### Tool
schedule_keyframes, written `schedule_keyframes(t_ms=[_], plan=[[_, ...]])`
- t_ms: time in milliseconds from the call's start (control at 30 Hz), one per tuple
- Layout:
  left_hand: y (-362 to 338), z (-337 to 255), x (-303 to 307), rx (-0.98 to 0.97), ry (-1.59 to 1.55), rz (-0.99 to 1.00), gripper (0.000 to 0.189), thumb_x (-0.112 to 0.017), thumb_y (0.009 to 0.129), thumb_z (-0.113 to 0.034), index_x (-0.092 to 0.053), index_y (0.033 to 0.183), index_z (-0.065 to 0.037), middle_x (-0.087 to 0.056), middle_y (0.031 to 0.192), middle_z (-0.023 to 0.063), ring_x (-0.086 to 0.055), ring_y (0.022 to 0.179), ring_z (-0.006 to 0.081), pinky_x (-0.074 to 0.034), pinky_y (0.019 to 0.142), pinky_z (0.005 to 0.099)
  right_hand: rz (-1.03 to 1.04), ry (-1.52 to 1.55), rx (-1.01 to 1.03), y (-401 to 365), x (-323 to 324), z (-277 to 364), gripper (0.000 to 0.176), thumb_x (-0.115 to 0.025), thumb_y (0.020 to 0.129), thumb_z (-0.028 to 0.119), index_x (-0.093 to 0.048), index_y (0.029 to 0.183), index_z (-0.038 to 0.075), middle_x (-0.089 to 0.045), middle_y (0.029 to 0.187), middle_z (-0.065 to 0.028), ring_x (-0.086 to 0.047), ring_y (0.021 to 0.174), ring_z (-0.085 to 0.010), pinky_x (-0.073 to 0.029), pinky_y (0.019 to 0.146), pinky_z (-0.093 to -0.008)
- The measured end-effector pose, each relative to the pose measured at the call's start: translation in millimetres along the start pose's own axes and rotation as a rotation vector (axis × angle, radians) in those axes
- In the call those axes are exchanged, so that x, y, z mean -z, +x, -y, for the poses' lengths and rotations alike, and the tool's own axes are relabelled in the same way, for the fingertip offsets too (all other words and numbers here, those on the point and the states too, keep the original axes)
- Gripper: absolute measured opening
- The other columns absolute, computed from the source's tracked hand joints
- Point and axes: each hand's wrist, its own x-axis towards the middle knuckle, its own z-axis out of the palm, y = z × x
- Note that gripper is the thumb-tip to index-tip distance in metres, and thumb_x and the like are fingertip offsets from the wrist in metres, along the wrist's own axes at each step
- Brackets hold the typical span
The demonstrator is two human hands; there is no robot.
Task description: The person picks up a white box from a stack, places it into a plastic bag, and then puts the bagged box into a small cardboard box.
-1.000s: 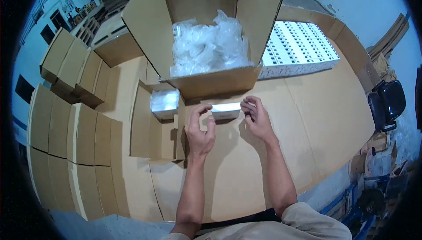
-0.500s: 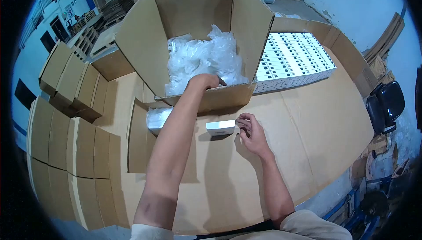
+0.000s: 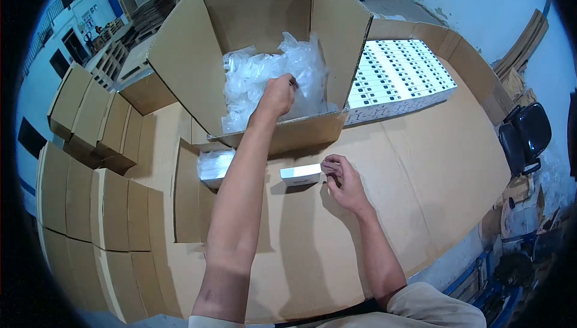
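Observation:
My left hand (image 3: 278,95) reaches over the front wall of a large open carton (image 3: 258,9), above the clear plastic bags (image 3: 246,85) inside. Its fingers are curled together at the bags; whether they hold one is too small to tell. On the cardboard-covered table, my right hand (image 3: 344,181) rests with curved fingers apart at the right end of a small white box (image 3: 300,175). To the left, partly behind my left forearm, plastic-wrapped white boxes (image 3: 213,166) sit in a smaller open carton (image 3: 187,208).
Rows of white boxes with dark marks (image 3: 402,75) stand at the back right. Stacked brown cartons (image 3: 99,208) line the left side. A cardboard rim (image 3: 469,57) edges the table (image 3: 421,178). A dark chair (image 3: 526,139) stands beyond the right edge.
My left hand has moved up and deeper over the bags, away from the carton's front wall. My right hand and the small white box have stayed nearly still. The view has shifted slightly.

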Motion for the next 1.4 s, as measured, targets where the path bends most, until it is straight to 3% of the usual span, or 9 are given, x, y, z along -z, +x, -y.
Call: schedule_keyframes(t_ms=[200, 300, 600, 700, 800, 1000, 1133, 1200, 1400], plan=[[3, -4, 3, -0.12, 0.017, -0.097, 0.04, -0.045, 0.108, -0.027, -0.059, 0.106, 0.011, -0.067, 0.102, 0.0365, -0.063, 0.099, 0.0546, -0.048, 0.09, 0.0586, 0.005, -0.01, 0.008, 0, 1, 2, 0.044, -0.049, 0.09, -0.013, -0.048, 0.133, -0.003, -0.063, 0.129, -0.0204, -0.064, 0.128, -0.0285, -0.053, 0.106, -0.0375], [2, -21, 13, 0.064, -0.016, 0.017, 0.05, -0.054, 0.106, -0.039, -0.058, 0.108, 0.011, -0.066, 0.106, 0.0382, -0.063, 0.105, 0.0538, -0.049, 0.091, 0.0573, 0.001, -0.007, 0.003, 0, 0, 2, 0.044, -0.049, 0.09, -0.013, -0.048, 0.133, -0.003, -0.063, 0.129, -0.0207, -0.064, 0.128, -0.0288, -0.053, 0.106, -0.0377], [-6, -19, 14, -0.156, -0.047, -0.028, 0.051, -0.086, 0.085, -0.029, -0.065, 0.116, 0.006, -0.072, 0.1, 0.0305, -0.069, 0.098, 0.0494, -0.052, 0.087, 0.0514, -0.003, -0.021, 0.002, 0, 0, 5, 0.045, -0.051, 0.089, -0.013, -0.048, 0.133, -0.003, -0.064, 0.128, -0.0206, -0.065, 0.127, -0.0291, -0.053, 0.105, -0.0378], [-5, -21, 22, -0.11, -0.178, 0.063, 0.04, -0.082, 0.089, -0.03, -0.07, 0.103, 0.005, -0.072, 0.096, 0.0304, -0.069, 0.095, 0.0491, -0.052, 0.085, 0.0508, -0.007, -0.032, 0.004, -1, 0, 4, 0.045, -0.052, 0.089, -0.012, -0.048, 0.133, -0.003, -0.064, 0.129, -0.0206, -0.065, 0.127, -0.029, -0.053, 0.105, -0.0378], [-2, -29, 24, 0.071, -0.041, -0.048, 0.038, -0.073, 0.095, -0.03, -0.071, 0.093, 0.008, -0.071, 0.09, 0.0321, -0.069, 0.091, 0.0488, -0.052, 0.084, 0.0504, -0.004, -0.039, 0.005, -1, 0, 5, 0.045, -0.052, 0.089, -0.012, -0.048, 0.133, -0.003, -0.064, 0.13, -0.0204, -0.064, 0.128, -0.029, -0.053, 0.105, -0.038], [-1, -14, 18, -0.022, -0.201, -0.239, 0.04, -0.068, 0.098, -0.031, -0.067, 0.101, 0.009, -0.069, 0.094, 0.0316, -0.068, 0.091, 0.0467, -0.052, 0.081, 0.0504, 0.0, -0.038, -0.003, -1, 1, 6, 0.045, -0.053, 0.09, -0.011, -0.048, 0.134, -0.002, -0.064, 0.13, -0.0205, -0.063, 0.129, -0.0296, -0.053, 0.105, -0.0389], [5, -3, 21, -0.06, -0.207, -0.379, 0.04, -0.074, 0.095, -0.031, -0.065, 0.102, 0.008, -0.068, 0.093, 0.0286, -0.068, 0.086, 0.0405, -0.052, 0.079, 0.0474, -0.031, -0.043, 0.047, -1, -1, 2, 0.046, -0.056, 0.088, -0.009, -0.05, 0.134, 0.0, -0.065, 0.127, -0.0206, -0.067, 0.122, -0.0321, -0.057, 0.098, -0.0399], [7, -3, 22, -0.082, -0.299, -0.462, 0.04, -0.077, 0.092, -0.03, -0.065, 0.101, 0.007, -0.068, 0.091, 0.027, -0.067, 0.082, 0.0355, -0.052, 0.078, 0.0455, -0.008, -0.031, 0.013, -1, 0, 3, 0.045, -0.054, 0.09, -0.011, -0.049, 0.134, -0.001, -0.064, 0.129, -0.0205, -0.065, 0.127, -0.03, -0.054, 0.104, -0.0389], [-3, -22, 36, -0.038, -0.797, -0.48, 0.025, -0.076, 0.095, -0.017, -0.066, 0.107, 0.003, -0.072, 0.098, 0.0104, -0.067, 0.085, 0.018, -0.057, 0.077, 0.035, -0.042, 0.015, 0.031, -5, 0, 0, 0.044, -0.054, 0.089, -0.011, -0.05, 0.132, -0.001, -0.065, 0.126, -0.0197, -0.067, 0.123, -0.0278, -0.056, 0.101, -0.0375]])
